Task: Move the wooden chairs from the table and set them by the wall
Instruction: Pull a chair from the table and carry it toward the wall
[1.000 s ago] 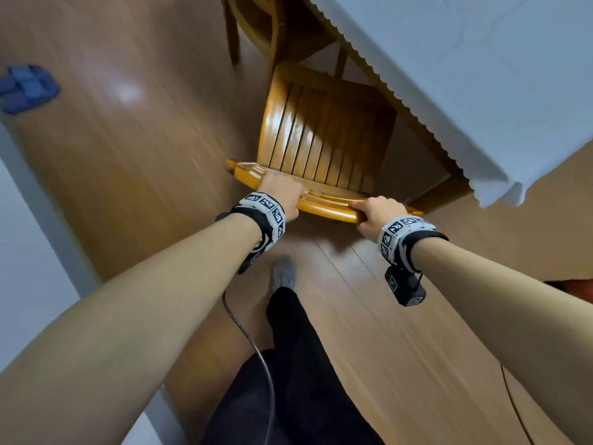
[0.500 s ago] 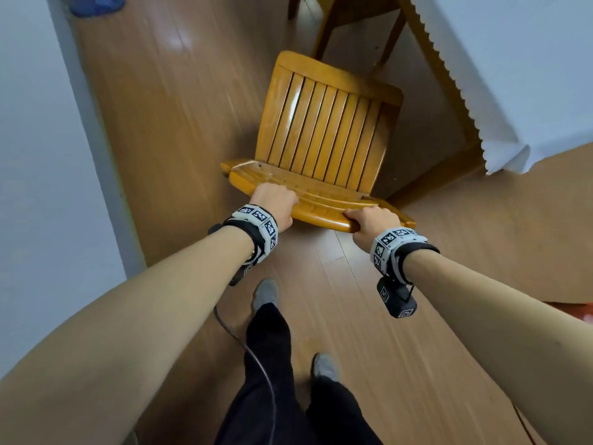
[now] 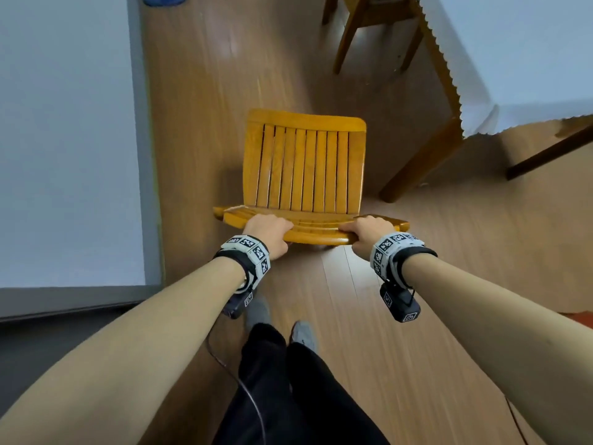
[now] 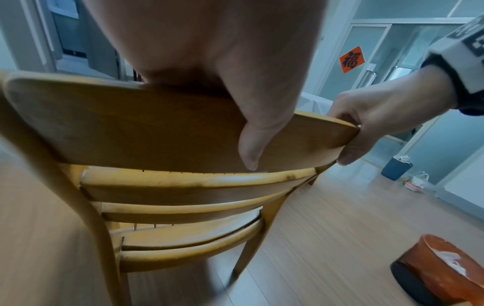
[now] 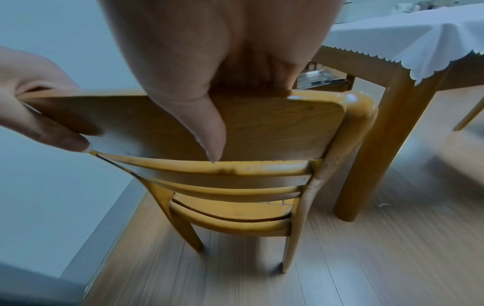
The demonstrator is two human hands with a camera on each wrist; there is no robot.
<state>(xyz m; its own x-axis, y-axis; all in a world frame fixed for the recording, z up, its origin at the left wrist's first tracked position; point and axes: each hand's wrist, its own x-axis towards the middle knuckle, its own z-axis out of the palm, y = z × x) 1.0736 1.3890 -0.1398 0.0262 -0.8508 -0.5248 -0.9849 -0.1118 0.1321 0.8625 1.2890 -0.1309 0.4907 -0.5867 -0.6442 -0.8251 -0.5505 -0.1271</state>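
A yellow wooden chair (image 3: 305, 168) with a slatted seat stands on the floor between the white wall (image 3: 64, 139) on the left and the table (image 3: 513, 53) on the right. My left hand (image 3: 269, 231) grips the left part of its top back rail, thumb down the back of the rail (image 4: 157, 128). My right hand (image 3: 369, 231) grips the right part of the same rail (image 5: 261, 124). A second wooden chair (image 3: 375, 24) stands tucked at the table, far ahead.
The table has a white scalloped cloth and a thick wooden leg (image 3: 420, 162) close to the chair's right side. A grey skirting (image 3: 147, 155) runs along the wall. A round brown bin (image 4: 445, 269) sits on the floor behind right. My feet (image 3: 279, 322) are just behind the chair.
The chair has come out from under the table, turned and moved left toward the wall. Both hands keep their grip on the top rail. I have stepped along with it.
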